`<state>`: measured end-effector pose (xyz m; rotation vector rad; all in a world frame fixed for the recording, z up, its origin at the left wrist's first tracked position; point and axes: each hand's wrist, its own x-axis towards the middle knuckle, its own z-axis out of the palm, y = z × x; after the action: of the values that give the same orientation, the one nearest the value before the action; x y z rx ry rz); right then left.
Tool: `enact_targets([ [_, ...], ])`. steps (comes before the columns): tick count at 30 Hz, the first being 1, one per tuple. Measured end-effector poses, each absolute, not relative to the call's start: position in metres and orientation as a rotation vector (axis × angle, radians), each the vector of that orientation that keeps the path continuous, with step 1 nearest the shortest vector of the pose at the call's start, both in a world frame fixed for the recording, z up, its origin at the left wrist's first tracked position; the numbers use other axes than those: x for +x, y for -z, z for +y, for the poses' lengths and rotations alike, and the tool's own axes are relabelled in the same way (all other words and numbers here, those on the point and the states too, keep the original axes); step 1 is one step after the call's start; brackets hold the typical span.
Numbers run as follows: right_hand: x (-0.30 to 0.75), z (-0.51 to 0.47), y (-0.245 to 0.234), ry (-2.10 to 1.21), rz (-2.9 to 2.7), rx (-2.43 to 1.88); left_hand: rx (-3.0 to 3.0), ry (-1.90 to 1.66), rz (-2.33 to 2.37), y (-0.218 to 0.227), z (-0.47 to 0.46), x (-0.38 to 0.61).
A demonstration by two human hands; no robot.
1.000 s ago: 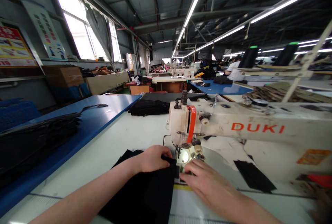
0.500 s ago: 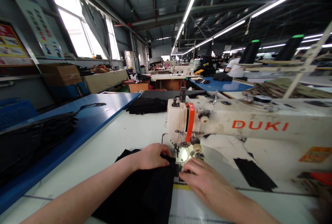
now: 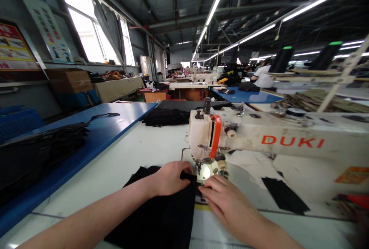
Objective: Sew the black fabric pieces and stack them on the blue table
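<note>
A black fabric panel point(image 3: 161, 218) lies on the pale sewing table, its upper right edge close to the needle area of the white sewing machine point(image 3: 253, 135). My left hand point(image 3: 174, 178) pinches the panel near that edge, thumb and fingers closed on the cloth. Just right of the panel's edge is my right hand point(image 3: 220, 195), fingers bent and pressed together in front of the lit needle plate point(image 3: 205, 172). Whatever is between its fingertips is too small or hidden to make out.
Small black fabric pieces point(image 3: 285, 195) lie right of the needle under the machine arm. A black fabric stack point(image 3: 167, 117) sits behind the machine head. More dark cloth point(image 3: 49, 153) rests on the blue table point(image 3: 127, 112) at left. Thread cones point(image 3: 282, 60) stand at right; a person point(image 3: 262, 74) is beyond.
The view has shifted slightly. My left hand's fingers have moved a little on the panel's edge, and the cloth there lies flatter. My right hand stays nearly in place.
</note>
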<state>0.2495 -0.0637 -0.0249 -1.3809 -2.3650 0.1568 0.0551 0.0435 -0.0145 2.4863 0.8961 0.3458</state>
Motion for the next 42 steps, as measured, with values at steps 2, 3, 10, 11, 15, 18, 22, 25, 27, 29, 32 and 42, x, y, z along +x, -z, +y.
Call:
enact_targets([
  [2, 0.250, -0.064, 0.025, -0.152, -2.369, -1.381, 2.657, -0.496, 0.825, 0.017, 0.037, 0.052],
  [3, 0.250, -0.063, 0.025, -0.150, -2.373, -1.379, 2.759, -0.548, 0.757, 0.018, 0.034, 0.051],
  [10, 0.248, -0.065, 0.022, -0.142, -2.371, -1.369, 3.107, -0.349, 0.245, 0.017, 0.015, 0.042],
  [11, 0.248, -0.065, 0.022, -0.136, -2.369, -1.369, 3.070, -0.360, 0.292, 0.017, 0.012, 0.038],
  [15, 0.249, -0.062, 0.022, -0.106, -2.373, -1.379, 2.879, -0.407, 0.509, 0.018, -0.001, 0.028],
  [18, 0.251, -0.057, 0.023, -0.056, -2.357, -1.375, 2.827, -0.412, 0.586, 0.021, -0.001, 0.029],
  [22, 0.254, -0.052, 0.024, -0.007, -2.336, -1.401, 2.820, -0.435, 0.607, 0.026, 0.007, 0.039],
  [25, 0.256, -0.051, 0.025, 0.008, -2.329, -1.433, 2.829, -0.448, 0.606, 0.029, 0.013, 0.044],
  [27, 0.257, -0.050, 0.026, 0.007, -2.327, -1.453, 2.832, -0.444, 0.604, 0.030, 0.016, 0.045],
  [29, 0.257, -0.048, 0.027, 0.010, -2.329, -1.453, 2.828, -0.446, 0.604, 0.030, 0.019, 0.046],
  [32, 0.257, -0.047, 0.028, 0.026, -2.327, -1.442, 2.824, -0.468, 0.604, 0.030, 0.022, 0.047],
  [42, 0.257, -0.046, 0.028, 0.012, -2.339, -1.491, 2.853, -0.460, 0.599, 0.032, 0.025, 0.049],
])
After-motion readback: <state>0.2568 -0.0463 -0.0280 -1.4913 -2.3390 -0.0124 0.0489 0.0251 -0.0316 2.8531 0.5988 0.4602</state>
